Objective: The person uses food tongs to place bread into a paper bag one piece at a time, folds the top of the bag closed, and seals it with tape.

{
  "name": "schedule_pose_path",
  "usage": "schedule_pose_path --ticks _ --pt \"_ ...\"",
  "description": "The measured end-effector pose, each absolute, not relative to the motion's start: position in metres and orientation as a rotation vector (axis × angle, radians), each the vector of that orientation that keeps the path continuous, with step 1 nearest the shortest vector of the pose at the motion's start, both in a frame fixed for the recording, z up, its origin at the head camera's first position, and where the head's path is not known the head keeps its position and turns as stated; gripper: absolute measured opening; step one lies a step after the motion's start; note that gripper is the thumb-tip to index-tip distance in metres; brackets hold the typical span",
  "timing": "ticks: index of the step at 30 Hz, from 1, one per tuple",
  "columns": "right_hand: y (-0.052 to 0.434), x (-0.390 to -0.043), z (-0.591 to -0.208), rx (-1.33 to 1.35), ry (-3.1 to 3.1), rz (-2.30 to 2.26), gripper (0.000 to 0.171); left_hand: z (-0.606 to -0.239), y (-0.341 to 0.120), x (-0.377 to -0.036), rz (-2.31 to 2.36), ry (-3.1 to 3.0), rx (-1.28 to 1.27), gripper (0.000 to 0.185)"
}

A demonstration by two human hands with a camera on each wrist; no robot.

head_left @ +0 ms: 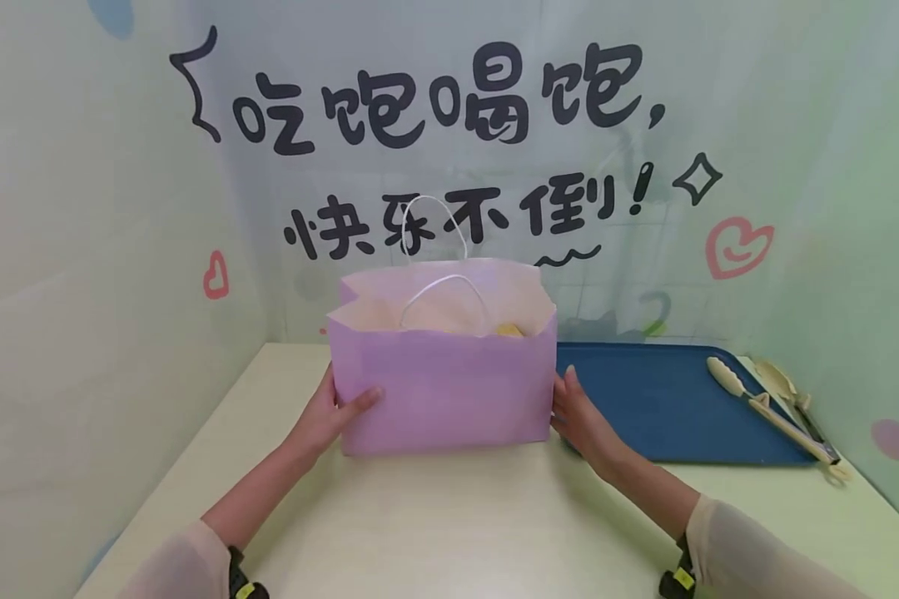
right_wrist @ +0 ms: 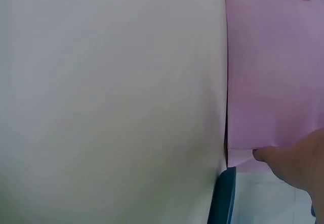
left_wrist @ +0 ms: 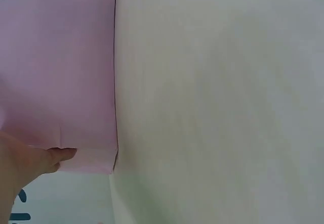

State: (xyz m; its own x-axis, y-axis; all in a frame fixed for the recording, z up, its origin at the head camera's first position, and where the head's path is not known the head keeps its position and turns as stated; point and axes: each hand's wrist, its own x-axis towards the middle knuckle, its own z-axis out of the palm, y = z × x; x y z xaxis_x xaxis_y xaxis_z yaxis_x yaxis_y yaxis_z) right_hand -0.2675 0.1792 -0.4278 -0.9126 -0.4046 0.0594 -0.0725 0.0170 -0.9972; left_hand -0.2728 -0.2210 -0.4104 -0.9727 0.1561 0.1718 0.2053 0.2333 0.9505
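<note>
A purple paper bag (head_left: pixel 445 391) with white cord handles stands upright between my two hands, its pale inside showing at the top. A bit of something yellow (head_left: pixel 509 330) peeks over the front rim; the rest of the contents is hidden. My left hand (head_left: pixel 333 412) grips the bag's left side, thumb laid across the front and fingers hidden behind the side. On the opposite side, my right hand (head_left: pixel 584 424) presses its fingers against the side panel, thumb pointing up. The left wrist view shows the bag's base edge close over the table.
At the right, a blue tray (head_left: pixel 629 408) reaches behind the bag's right side. Cream-tipped tongs (head_left: pixel 772 408) lie across its right edge, with another cream-coloured utensil (head_left: pixel 777 381) beside them. Walls with printed lettering close in the pale table (head_left: pixel 449 532).
</note>
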Motion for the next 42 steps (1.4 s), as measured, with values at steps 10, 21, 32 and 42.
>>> schedule_pose_path --ticks 10,21,32,42 --pt "0.162 -0.343 -0.438 -0.323 2.096 -2.095 0.089 -0.417 -0.221 -0.367 -2.041 -2.409 -0.310 0.083" --pt "0.140 -0.387 -0.429 -0.317 2.124 -2.146 0.095 -0.413 -0.234 -0.413 -2.119 -2.428 -0.338 0.087" --pt "0.129 -0.397 -0.420 -0.334 2.144 -2.145 0.092 -0.398 -0.249 -0.424 -2.101 -2.511 -0.281 0.097" --pt "0.177 -0.383 -0.431 -0.334 2.418 -1.914 0.078 -0.417 -0.257 -0.395 -1.896 -2.548 -0.267 0.113"
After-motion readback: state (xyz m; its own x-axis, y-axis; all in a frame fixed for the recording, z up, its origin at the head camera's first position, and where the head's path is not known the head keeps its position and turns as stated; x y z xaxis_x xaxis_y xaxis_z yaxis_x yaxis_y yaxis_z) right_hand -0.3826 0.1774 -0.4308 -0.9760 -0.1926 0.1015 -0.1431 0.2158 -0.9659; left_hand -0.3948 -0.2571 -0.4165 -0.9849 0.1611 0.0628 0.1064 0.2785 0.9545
